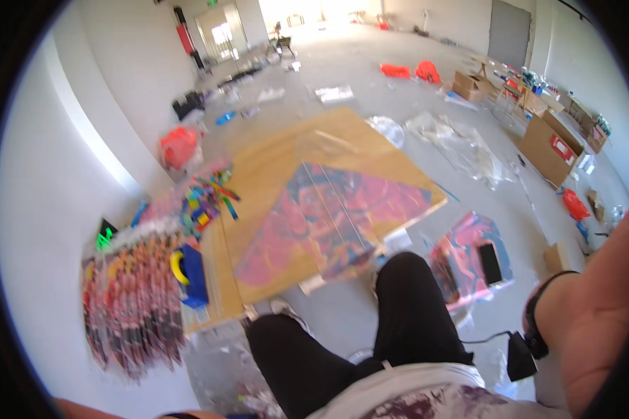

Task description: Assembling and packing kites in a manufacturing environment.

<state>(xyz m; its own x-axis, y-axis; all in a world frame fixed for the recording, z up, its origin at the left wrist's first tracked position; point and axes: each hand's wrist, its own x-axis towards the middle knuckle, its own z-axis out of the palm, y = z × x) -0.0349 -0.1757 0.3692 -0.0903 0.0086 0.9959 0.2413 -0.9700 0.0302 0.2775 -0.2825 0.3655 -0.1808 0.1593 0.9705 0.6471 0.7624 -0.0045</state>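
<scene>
Close up at the right edge is my raised right hand and wrist [597, 314], wearing a dark band with a small black device [521, 357] on a cable. Its fingers do not show, so what it touches is hidden. Of my left arm [91, 410], only a strip of skin and a dark band appear along the lower left edge; that hand's fingers are out of the picture. Before my knees, a triangular pink-and-blue kite [335, 216] lies spread on a wooden board [258, 167], thin rods along its middle. Neither hand is visibly on it.
Stacked patterned kites [129, 300] lie at left beside a blue tape dispenser [194, 276] and colourful strips [206, 199]. A black phone [490, 263] rests on a folded pink-and-blue piece [461, 244] at right. Clear plastic sheeting [461, 146] and a cardboard box [548, 150] stand farther off.
</scene>
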